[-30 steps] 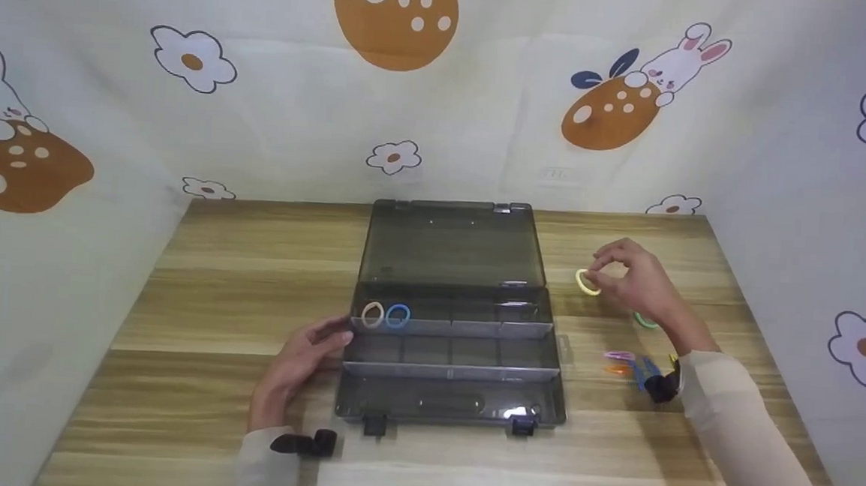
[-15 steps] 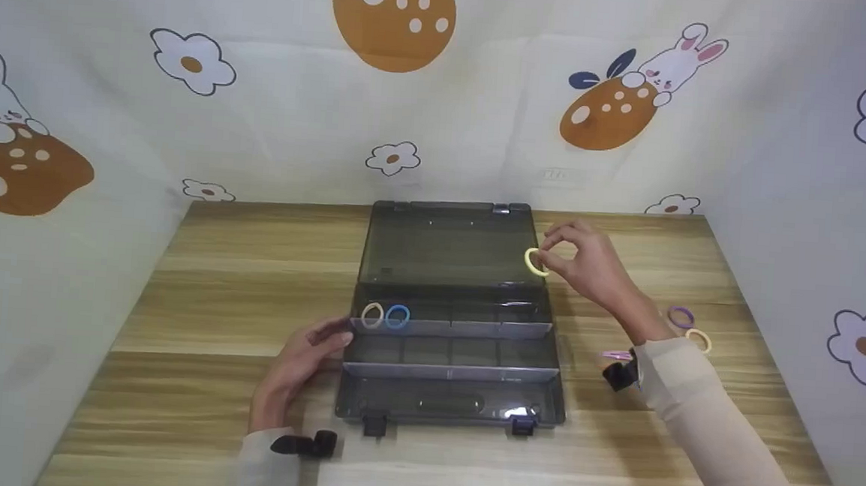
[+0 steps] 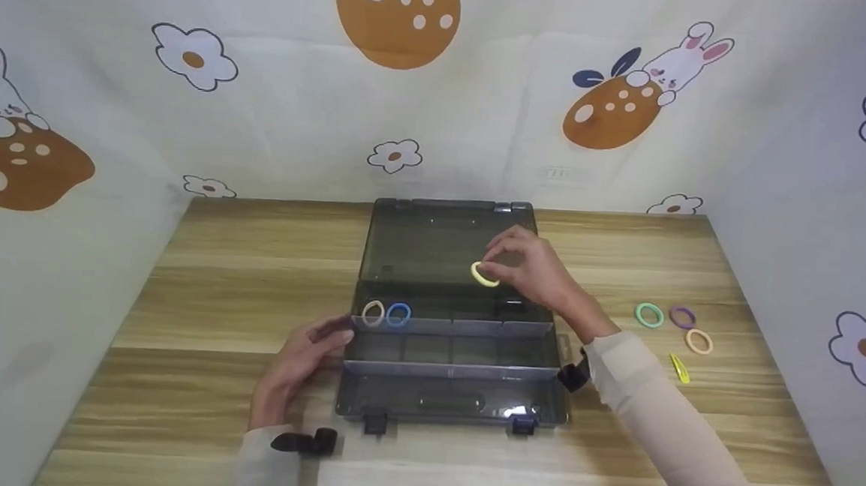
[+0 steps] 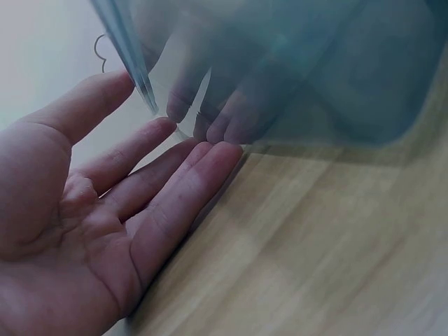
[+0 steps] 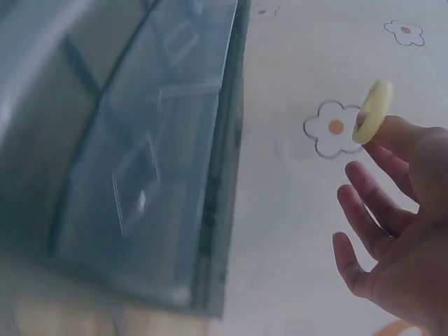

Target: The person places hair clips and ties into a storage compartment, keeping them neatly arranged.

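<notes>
In the head view, my right hand [image 3: 533, 268] pinches a pale yellow hair tie [image 3: 484, 275] between thumb and forefinger, over the open dark see-through organizer box [image 3: 469, 392]. The right wrist view shows that hair tie [image 5: 375, 112] at the fingertips, the other fingers spread apart. My left hand [image 3: 307, 355] rests against the box's left side. Seen from the left wrist, its extended fingers [image 4: 185, 185] touch the box wall [image 4: 329, 91] near the table. A beige hair tie [image 3: 373, 314] and a blue hair tie [image 3: 398, 315] lie side by side in the box's back row.
Right of the box lie a green hair tie [image 3: 649, 315], a purple hair tie [image 3: 682, 317], a peach hair tie [image 3: 699, 342] and a yellow snap clip [image 3: 679, 368]. The box's lid [image 3: 433, 243] lies folded back toward the printed curtain [image 3: 479, 110].
My right hand has carried the yellow hair tie leftward from the table's right side to over the box. The sleeve now covers where pink, orange and blue clips lay. My left hand stays put.
</notes>
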A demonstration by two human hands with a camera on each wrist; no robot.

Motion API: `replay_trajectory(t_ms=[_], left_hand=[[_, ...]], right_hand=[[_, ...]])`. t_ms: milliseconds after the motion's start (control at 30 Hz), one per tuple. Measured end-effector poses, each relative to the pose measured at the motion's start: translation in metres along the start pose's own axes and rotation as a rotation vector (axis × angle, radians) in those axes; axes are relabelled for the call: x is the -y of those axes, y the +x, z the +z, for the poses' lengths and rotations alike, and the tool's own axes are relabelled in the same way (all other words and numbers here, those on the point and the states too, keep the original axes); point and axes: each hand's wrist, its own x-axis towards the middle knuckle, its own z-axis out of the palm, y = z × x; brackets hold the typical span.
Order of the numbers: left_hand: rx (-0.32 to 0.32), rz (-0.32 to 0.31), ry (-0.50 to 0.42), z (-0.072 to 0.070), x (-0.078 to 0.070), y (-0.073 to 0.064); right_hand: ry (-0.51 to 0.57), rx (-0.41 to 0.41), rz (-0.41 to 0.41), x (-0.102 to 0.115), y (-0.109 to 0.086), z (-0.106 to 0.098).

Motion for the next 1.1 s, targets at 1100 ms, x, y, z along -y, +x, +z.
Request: replay_trajectory(t_ms=[1100], left_hand=[[0.01, 0.003, -0.029, 0.0, 0.002, 0.001]], right_hand=[[-0.19, 0.15, 0.08, 0.017, 0.02, 0.094]])
